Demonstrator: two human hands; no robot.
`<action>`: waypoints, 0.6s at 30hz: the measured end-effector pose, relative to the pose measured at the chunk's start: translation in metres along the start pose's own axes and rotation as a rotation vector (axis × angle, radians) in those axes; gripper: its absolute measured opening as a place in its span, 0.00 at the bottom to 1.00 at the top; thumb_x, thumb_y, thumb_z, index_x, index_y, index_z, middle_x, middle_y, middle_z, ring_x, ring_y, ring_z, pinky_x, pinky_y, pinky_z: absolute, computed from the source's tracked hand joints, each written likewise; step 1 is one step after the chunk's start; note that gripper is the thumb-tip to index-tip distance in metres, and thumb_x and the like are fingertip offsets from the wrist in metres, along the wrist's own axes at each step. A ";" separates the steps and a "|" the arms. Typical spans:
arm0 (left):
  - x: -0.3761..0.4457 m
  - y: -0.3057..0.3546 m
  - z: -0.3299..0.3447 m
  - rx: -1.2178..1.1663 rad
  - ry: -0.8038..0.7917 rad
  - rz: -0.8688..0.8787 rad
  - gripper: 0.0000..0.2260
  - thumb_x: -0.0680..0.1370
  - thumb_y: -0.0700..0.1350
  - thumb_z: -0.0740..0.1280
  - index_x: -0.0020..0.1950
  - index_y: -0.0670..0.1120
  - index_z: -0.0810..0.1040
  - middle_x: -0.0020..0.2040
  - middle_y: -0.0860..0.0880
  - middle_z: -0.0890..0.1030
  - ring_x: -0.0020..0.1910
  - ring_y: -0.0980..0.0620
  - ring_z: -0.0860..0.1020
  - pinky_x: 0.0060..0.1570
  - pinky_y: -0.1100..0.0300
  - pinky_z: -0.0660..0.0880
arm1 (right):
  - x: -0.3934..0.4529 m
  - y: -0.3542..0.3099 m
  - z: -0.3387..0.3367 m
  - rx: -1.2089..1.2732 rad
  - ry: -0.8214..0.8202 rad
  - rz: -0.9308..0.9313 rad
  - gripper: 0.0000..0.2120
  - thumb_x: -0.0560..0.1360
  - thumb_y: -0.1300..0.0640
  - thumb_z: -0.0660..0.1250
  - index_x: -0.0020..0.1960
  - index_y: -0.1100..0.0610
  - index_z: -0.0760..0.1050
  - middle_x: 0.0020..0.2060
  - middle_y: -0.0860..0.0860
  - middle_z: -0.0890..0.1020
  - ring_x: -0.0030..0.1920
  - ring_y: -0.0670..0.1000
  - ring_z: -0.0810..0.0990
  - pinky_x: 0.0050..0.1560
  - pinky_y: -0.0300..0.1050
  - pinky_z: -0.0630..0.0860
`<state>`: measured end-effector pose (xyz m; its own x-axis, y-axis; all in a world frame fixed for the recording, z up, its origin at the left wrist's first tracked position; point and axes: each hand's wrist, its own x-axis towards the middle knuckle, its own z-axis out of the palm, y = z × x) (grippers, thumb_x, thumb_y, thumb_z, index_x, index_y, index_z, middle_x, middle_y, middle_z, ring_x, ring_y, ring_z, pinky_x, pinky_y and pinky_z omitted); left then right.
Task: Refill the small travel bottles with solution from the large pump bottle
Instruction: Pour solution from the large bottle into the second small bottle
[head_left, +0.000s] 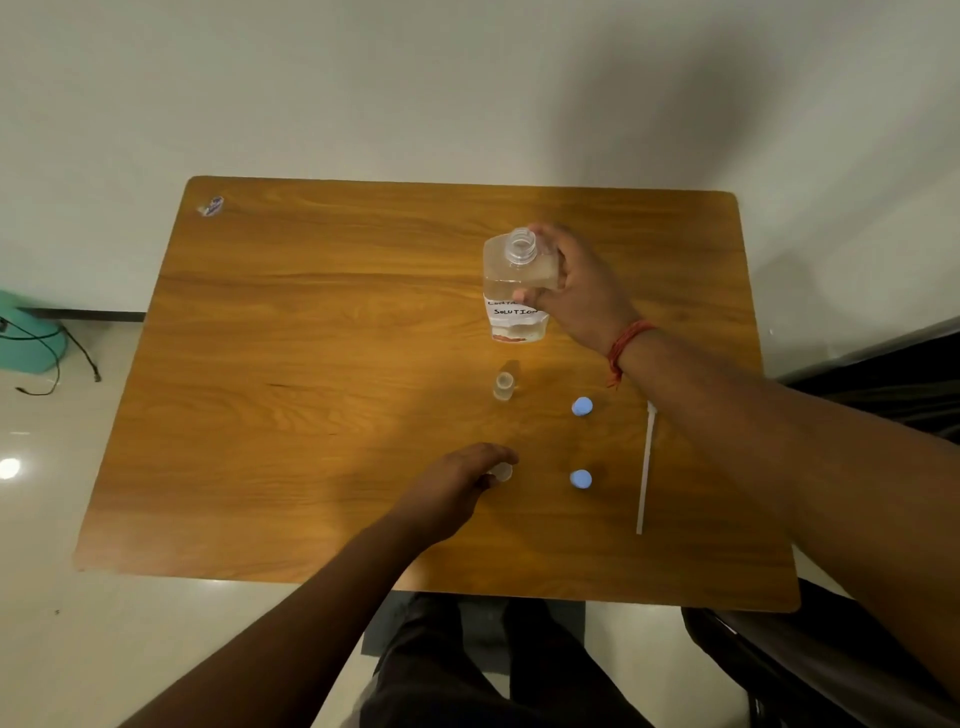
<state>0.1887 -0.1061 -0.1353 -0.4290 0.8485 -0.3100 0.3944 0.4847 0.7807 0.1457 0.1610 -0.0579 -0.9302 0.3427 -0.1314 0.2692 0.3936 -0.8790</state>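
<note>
My right hand (576, 288) grips the large clear bottle (514, 291) by its right side; its pump is off, the neck is open, and a white label reads "SOLUTION". It stands at the back middle of the wooden table (311, 364). In front of it stands a small clear travel bottle (504, 385) with no cap. My left hand (457, 483) rests nearer the front, its fingers around another small clear bottle (502, 472). Two small bottles with blue caps (582, 407) (580, 479) stand to the right.
The white pump tube (644, 467) lies along the table's right side, under my right forearm. A small sticker (211, 206) marks the far left corner. A teal object with cables (31, 338) sits on the floor at left. A dark chair (831, 675) stands at right.
</note>
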 end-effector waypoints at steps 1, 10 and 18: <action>0.000 -0.002 0.002 0.007 -0.006 0.005 0.20 0.81 0.32 0.64 0.70 0.48 0.76 0.69 0.50 0.77 0.65 0.55 0.76 0.58 0.75 0.71 | 0.000 0.002 0.001 0.006 -0.002 0.003 0.36 0.69 0.56 0.77 0.73 0.52 0.65 0.68 0.50 0.73 0.67 0.51 0.74 0.66 0.55 0.73; 0.001 -0.008 0.006 -0.009 0.012 0.014 0.19 0.81 0.32 0.65 0.70 0.47 0.76 0.67 0.50 0.78 0.63 0.56 0.76 0.57 0.77 0.69 | 0.002 0.010 0.000 0.020 -0.017 -0.009 0.36 0.69 0.58 0.77 0.72 0.49 0.66 0.68 0.49 0.74 0.67 0.50 0.74 0.66 0.55 0.74; -0.002 -0.011 0.007 -0.055 0.020 -0.025 0.19 0.82 0.35 0.65 0.72 0.48 0.74 0.68 0.52 0.77 0.65 0.58 0.73 0.60 0.77 0.66 | -0.002 0.017 -0.003 0.076 -0.036 0.012 0.37 0.70 0.58 0.77 0.73 0.47 0.64 0.68 0.49 0.74 0.67 0.49 0.74 0.66 0.54 0.74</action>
<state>0.1908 -0.1112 -0.1471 -0.4546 0.8316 -0.3189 0.3388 0.4926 0.8016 0.1527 0.1692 -0.0708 -0.9357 0.3158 -0.1572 0.2618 0.3228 -0.9095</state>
